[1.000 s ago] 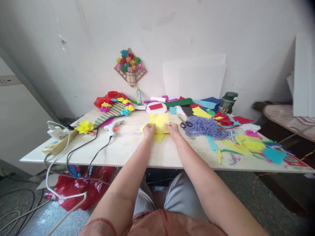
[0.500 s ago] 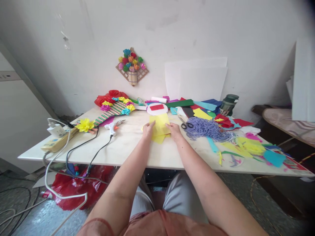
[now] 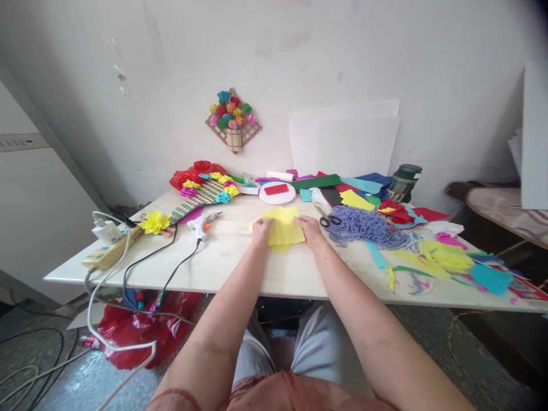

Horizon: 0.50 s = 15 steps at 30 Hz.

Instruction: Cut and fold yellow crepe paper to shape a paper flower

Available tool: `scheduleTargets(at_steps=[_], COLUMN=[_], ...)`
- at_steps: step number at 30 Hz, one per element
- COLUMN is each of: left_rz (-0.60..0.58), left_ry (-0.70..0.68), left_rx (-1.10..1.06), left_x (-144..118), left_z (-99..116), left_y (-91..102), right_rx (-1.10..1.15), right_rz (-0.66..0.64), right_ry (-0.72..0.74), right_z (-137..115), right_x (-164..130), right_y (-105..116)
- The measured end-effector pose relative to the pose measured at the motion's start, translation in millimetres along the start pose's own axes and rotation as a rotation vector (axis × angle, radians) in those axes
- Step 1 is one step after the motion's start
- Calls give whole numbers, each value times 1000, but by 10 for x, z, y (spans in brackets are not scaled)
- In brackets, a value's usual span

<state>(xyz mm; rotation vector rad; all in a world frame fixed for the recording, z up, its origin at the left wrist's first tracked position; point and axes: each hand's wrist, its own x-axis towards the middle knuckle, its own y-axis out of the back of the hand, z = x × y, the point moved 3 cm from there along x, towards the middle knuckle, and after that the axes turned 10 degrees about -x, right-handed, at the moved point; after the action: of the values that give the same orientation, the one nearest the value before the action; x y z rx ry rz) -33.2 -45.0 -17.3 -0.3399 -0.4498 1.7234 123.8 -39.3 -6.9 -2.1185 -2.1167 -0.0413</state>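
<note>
Flanking thin square yellow paper [image 3: 283, 228]

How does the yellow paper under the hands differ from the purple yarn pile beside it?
The yellow paper lies flat as a sheet with folded layers; the purple yarn pile is a loose, tangled heap of strands. The left hand and right hand both rest on the paper's edges, while no hand touches the yarn. The paper is bright yellow, the yarn dull purple. Both lie on the white table.

Only 1 view: the head camera looks forward and down from above the lap, toward the table [image 3: 222, 268] and the wall [image 3: 299, 51] behind it.
</note>
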Motion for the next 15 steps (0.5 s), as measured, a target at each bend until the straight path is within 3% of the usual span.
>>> scheduleTargets(at_steps=[11,15], left_rz=[-45,0], left_ry=[11,46], left_rx=[-98,-61], left_x=[12,32], left_z=[-7,-17], left_y=[-10,6], right_rx=[79,106], right_rz=[-17,-41], right_ry=[-19,-14], right_z=[-26,-25], right_x=[31,48], right_y=[34,34])
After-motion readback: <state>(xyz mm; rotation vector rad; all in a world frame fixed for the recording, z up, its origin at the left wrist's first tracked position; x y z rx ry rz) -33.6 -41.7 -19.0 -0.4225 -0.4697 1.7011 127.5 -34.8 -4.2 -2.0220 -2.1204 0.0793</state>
